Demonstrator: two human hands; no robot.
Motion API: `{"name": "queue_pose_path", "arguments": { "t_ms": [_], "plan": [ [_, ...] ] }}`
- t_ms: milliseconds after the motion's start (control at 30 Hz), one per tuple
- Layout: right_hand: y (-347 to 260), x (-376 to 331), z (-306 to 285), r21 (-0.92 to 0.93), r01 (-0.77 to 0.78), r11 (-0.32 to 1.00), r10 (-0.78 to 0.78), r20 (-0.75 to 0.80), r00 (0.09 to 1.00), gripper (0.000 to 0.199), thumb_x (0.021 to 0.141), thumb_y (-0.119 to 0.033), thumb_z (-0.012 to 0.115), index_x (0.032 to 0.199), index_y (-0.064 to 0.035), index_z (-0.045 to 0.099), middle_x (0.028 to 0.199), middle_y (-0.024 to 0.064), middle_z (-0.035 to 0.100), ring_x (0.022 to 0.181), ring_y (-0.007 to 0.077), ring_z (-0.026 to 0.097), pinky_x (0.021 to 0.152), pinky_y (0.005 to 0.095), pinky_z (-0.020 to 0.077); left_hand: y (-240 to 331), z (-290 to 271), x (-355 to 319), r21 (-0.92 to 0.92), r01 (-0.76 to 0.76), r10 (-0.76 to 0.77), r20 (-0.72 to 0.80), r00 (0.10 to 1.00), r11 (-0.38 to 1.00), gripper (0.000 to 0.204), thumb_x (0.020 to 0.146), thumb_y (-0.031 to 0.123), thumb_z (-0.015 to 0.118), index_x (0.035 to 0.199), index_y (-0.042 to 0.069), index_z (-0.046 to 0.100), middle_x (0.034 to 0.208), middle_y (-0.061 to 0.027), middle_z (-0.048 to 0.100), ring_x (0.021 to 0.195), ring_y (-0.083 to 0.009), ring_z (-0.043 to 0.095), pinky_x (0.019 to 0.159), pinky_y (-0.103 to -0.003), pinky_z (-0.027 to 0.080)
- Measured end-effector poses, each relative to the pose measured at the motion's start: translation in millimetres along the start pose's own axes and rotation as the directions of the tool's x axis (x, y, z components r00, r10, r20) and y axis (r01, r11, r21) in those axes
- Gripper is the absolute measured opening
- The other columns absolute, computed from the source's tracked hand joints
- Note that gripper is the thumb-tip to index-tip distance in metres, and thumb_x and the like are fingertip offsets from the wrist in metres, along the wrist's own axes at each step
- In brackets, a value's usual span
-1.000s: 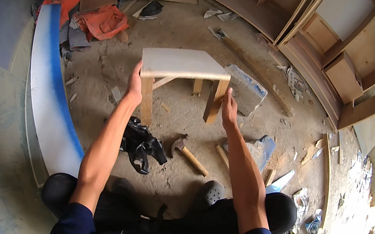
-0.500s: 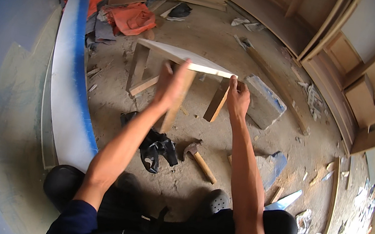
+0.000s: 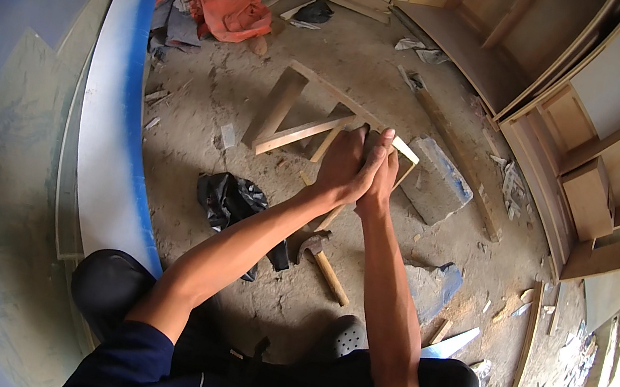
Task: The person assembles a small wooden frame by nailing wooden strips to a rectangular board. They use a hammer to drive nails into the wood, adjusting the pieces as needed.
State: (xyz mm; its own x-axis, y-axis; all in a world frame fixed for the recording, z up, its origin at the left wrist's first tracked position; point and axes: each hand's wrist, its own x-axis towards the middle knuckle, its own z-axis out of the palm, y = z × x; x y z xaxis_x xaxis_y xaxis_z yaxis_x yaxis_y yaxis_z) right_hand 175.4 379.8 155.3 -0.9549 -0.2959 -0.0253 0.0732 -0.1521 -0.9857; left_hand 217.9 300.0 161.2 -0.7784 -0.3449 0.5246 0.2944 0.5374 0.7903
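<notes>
A small stool-like wooden frame [image 3: 279, 102] is held up in front of me, with its flat top tilted away and its legs and a cross rail in sight. My left hand [image 3: 346, 165] is closed around one of its parts near the right end, thumb pointing up. Right beside it, touching it, my right hand [image 3: 380, 176] grips the same end, close to the pale end edge. Most fingers of both hands are hidden. Below the frame, a hammer [image 3: 328, 272] with a wooden handle lies on the floor, next to a crumpled black plastic bag [image 3: 231, 201].
A concrete block [image 3: 436, 183] and a long timber [image 3: 459, 157] lie to the right. A white-and-blue curved panel [image 3: 112, 111] runs along the left. Wooden cabinets [image 3: 537, 133] stand at the far right. Orange sheeting [image 3: 233, 15] lies at the far left, and scraps litter the floor.
The wooden frame has turned and tipped, so its underside rail shows more. My left hand has moved right, from the frame's middle to beside my right hand.
</notes>
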Motion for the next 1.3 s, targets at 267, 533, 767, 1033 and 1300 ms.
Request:
{"name": "queue_pose_path", "arguments": {
  "t_ms": [267,533,767,1033,1300],
  "plan": [
    [2,9,-2,0.042,0.041,0.998,-0.031,-0.214,0.976,0.055,0.086,-0.05,0.064,0.109,0.0005,0.059,0.098,0.0089,0.061,0.088,0.0165,0.055,0.077,0.0316,0.0452,-3,-44,20,0.202,0.158,-0.153,-0.04,0.987,0.967,0.053,0.092,0.049,0.05,0.085,0.002,0.071,0.062,-0.0155,0.064,0.058,-0.0268,0.065,0.057,-0.036,0.049],
    [-8,8,-39,0.273,-0.083,0.958,0.096,-0.033,0.995,0.048,0.088,-0.053,0.057,0.1,-0.0068,0.057,0.078,0.0059,0.058,0.063,0.0186,0.056,0.057,0.0349,0.0486,-127,-141,9,0.016,0.691,-0.669,-0.237,0.705,0.723,0.073,0.087,0.064,0.047,0.128,0.004,0.054,0.126,-0.0163,0.059,0.104,-0.0342,0.063,0.088,-0.046,0.047],
    [4,20,-64,0.566,-0.122,0.815,0.035,0.162,0.986,0.057,0.093,-0.059,0.043,0.103,-0.0037,0.056,0.081,0.0071,0.057,0.065,0.0188,0.054,0.06,0.0348,0.0481,-131,-168,-30,-0.408,0.913,-0.445,0.82,0.361,-0.012,0.088,0.087,0.069,0.033,0.131,-0.007,0.044,0.127,-0.024,0.055,0.106,-0.0361,0.062,0.091,-0.049,0.05],
    [71,48,-93,0.633,-0.314,0.708,0.086,0.364,0.928,0.067,0.089,-0.067,0.04,0.099,-0.0028,0.056,0.082,0.0103,0.059,0.067,0.0209,0.057,0.06,0.0365,0.049,-18,-111,-7,-0.735,0.643,-0.558,0.448,0.699,0.215,0.039,0.094,0.031,0.051,0.123,0.005,0.055,0.115,-0.0188,0.061,0.092,-0.0293,0.064,0.08,-0.041,0.055],
    [127,92,-109,-0.224,-0.338,0.914,0.314,-0.136,0.94,0.08,0.083,-0.073,0.047,0.101,0.0034,0.063,0.086,0.0065,0.055,0.078,0.0172,0.05,0.069,0.0339,0.045,6,-22,-3,-0.65,0.392,-0.373,0.176,0.911,0.651,0.027,0.095,0.021,0.057,0.111,0.002,0.047,0.092,-0.0068,0.061,0.076,-0.0137,0.063,0.064,-0.026,0.054]
  ]
}}
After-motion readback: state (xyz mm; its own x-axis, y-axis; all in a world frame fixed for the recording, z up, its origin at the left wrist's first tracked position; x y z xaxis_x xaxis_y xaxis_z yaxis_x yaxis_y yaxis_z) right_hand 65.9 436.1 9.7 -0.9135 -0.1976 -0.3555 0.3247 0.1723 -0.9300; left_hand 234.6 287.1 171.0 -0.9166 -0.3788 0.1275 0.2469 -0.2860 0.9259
